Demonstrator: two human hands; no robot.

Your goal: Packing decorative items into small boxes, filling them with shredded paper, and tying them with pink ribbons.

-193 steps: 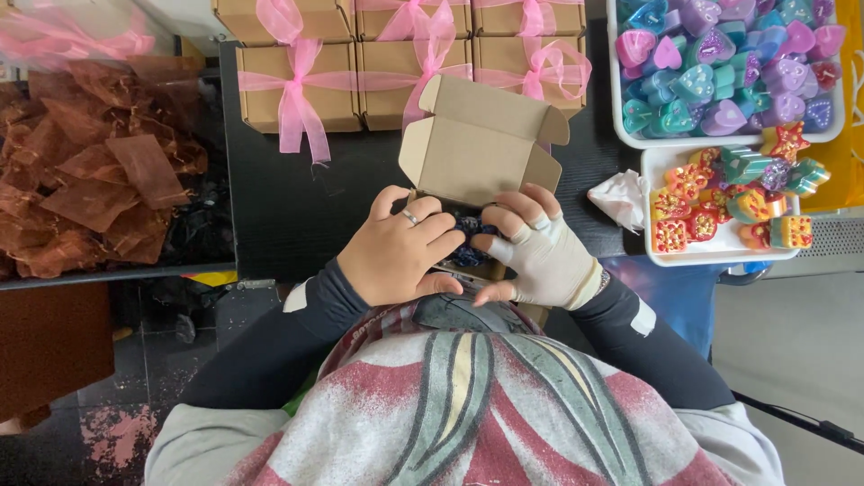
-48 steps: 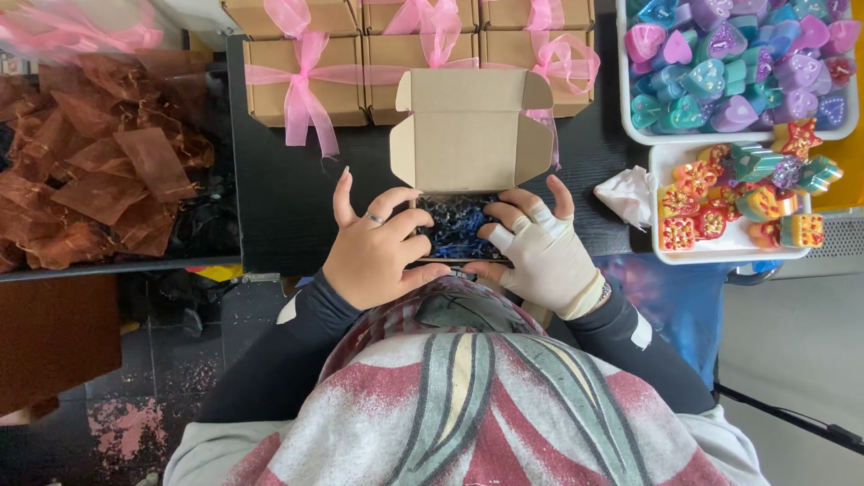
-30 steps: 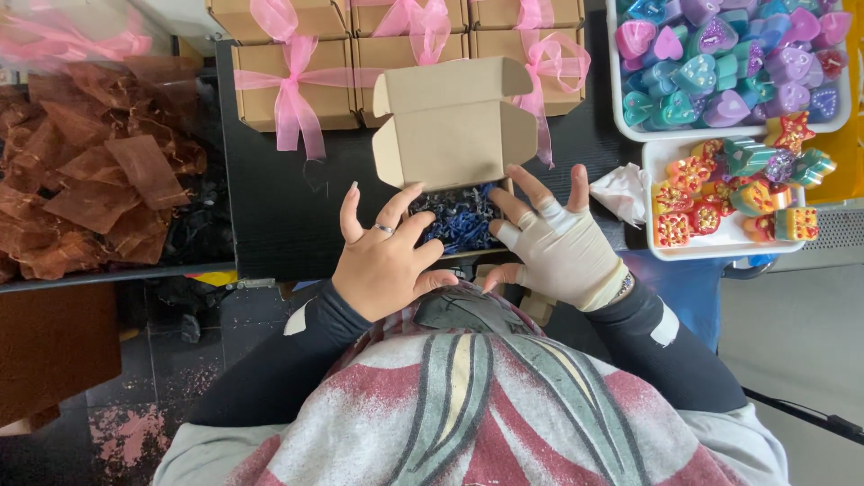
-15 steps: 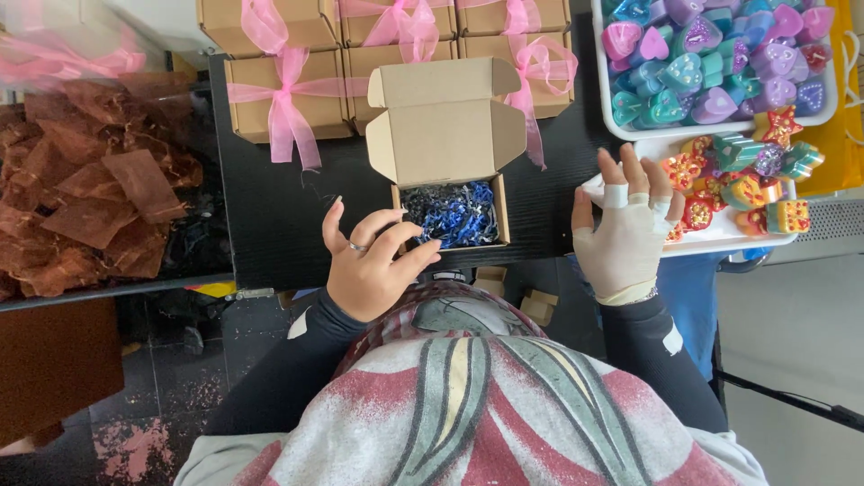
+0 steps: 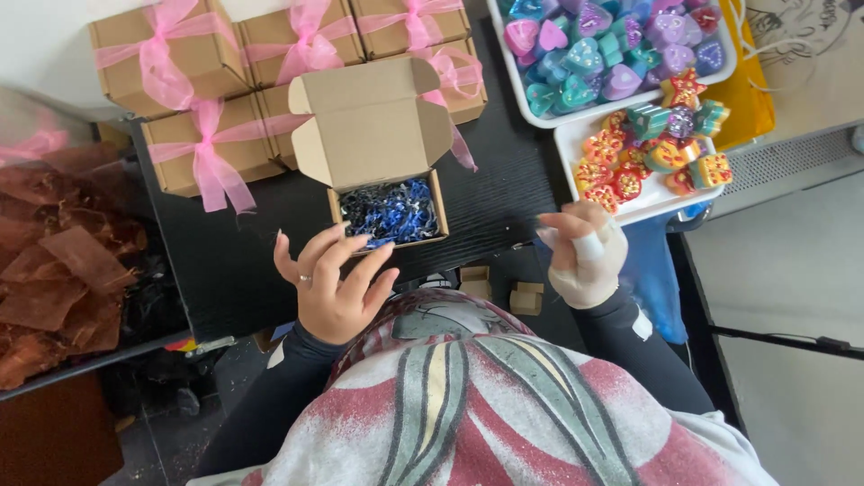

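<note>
A small brown cardboard box (image 5: 373,126) stands open on the black table (image 5: 504,193), its lid tipped back; blue and dark shredded filling (image 5: 389,211) lies inside. My left hand (image 5: 335,283) hovers just in front of the box with fingers spread and nothing in it. My right hand (image 5: 585,252), wrapped in a white bandage, is off to the right near the front edge of a white tray (image 5: 661,205) of orange, red and teal moulded pieces (image 5: 652,153). Its fingers are loosely curled and appear empty.
Several closed brown boxes tied with pink ribbon (image 5: 202,108) line the table's back. A second white tray (image 5: 531,90) at the back right holds purple, pink and teal heart-shaped pieces. A bin of brown sheer pouches (image 5: 63,261) sits at the left.
Both hands have come off the box. My right hand swung right to the near tray and then drew back slightly; my left hand lifted clear of the filling.
</note>
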